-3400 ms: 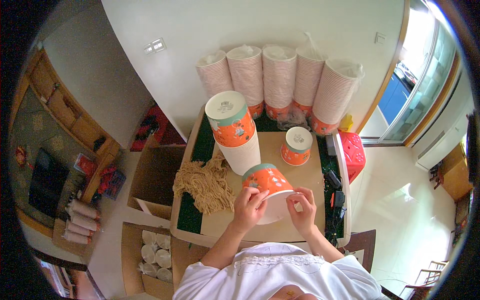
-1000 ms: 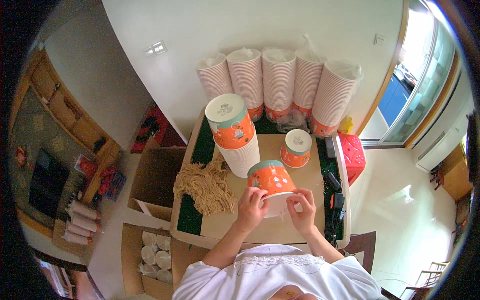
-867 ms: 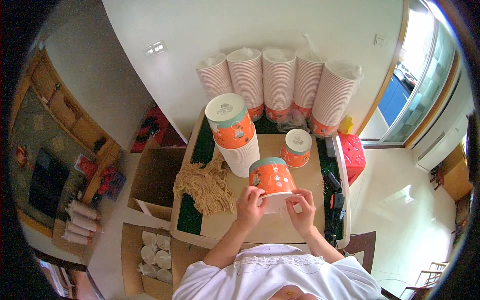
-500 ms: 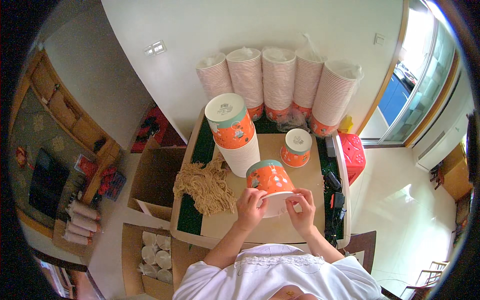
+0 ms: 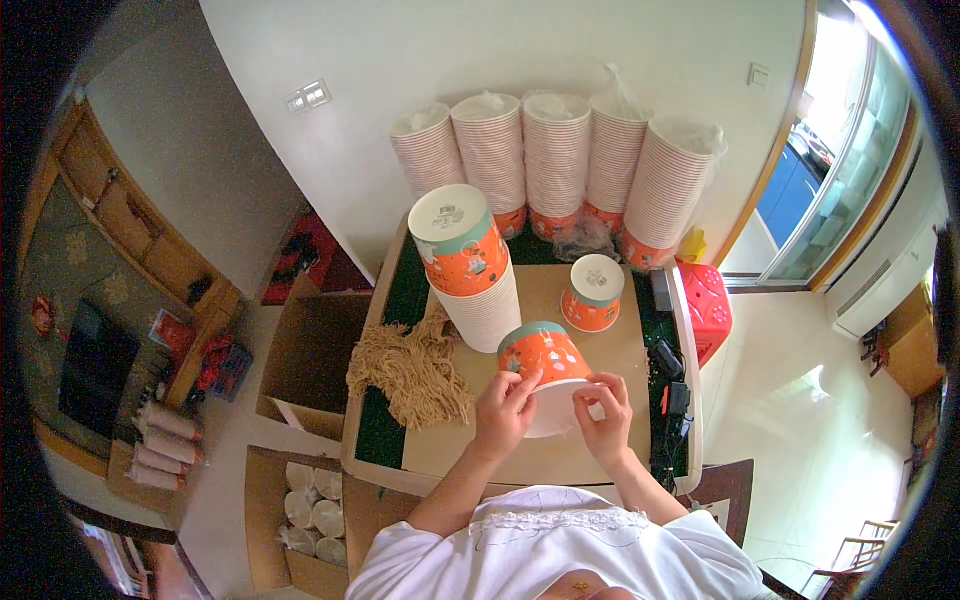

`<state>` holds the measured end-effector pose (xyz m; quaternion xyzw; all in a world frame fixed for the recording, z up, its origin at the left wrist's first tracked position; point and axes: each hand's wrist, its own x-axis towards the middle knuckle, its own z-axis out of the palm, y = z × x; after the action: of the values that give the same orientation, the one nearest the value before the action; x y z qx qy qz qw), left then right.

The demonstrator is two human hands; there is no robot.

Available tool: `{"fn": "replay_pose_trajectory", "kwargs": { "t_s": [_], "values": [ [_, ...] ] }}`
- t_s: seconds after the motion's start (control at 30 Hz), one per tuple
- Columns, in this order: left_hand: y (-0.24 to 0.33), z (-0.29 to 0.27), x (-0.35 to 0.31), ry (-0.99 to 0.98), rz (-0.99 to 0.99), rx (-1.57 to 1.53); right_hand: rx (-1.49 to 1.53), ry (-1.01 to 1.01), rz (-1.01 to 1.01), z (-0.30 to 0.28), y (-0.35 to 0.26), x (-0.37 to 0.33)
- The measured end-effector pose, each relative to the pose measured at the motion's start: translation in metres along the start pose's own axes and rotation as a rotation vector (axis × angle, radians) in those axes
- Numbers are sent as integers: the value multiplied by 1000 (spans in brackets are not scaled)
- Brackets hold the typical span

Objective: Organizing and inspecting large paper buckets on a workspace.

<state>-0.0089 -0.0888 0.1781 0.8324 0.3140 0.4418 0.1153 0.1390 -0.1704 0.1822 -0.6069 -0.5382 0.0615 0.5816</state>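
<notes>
Between my hands is an orange paper cup (image 5: 548,357) with a teal band at its base, tilted so its white open rim faces me. My left hand (image 5: 503,412) pinches the rim on the left side, and my right hand (image 5: 606,412) pinches it on the right. Just beyond it stands a tall upside-down stack of paper cups (image 5: 465,262), its orange top cup showing a white base. A single upturned paper cup (image 5: 592,297) sits farther right on the cardboard sheet (image 5: 480,455). Tan strings (image 5: 408,378) lie in a bundle to the left of my hands.
Several plastic-wrapped cup stacks (image 5: 558,160) line the table's far side by the wall. Black adapters and cables (image 5: 672,402) run along the right edge. An open carton (image 5: 312,350) and a carton of wrapped cups (image 5: 265,510) stand left; a red stool (image 5: 706,312) is right.
The held cup has shifted slightly right and tipped a little. The fingers of my left hand have moved higher over its side near the rim; my right hand stays almost in place.
</notes>
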Motion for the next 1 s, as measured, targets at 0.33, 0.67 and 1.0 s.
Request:
{"fn": "replay_pose_trajectory", "kwargs": {
  "t_s": [0.33, 0.67, 1.0],
  "values": [
    [0, 1, -2, -22, -10, -40, 1, -40, 47, -2, 1, -3],
    [-7, 3, -2, 42, 38, -29, -12, -69, 92, -9, 5, 11],
    [0, 11, 0, 33, -346, -315, 177, -99, 81, 15, -17, 9]
  ]
}}
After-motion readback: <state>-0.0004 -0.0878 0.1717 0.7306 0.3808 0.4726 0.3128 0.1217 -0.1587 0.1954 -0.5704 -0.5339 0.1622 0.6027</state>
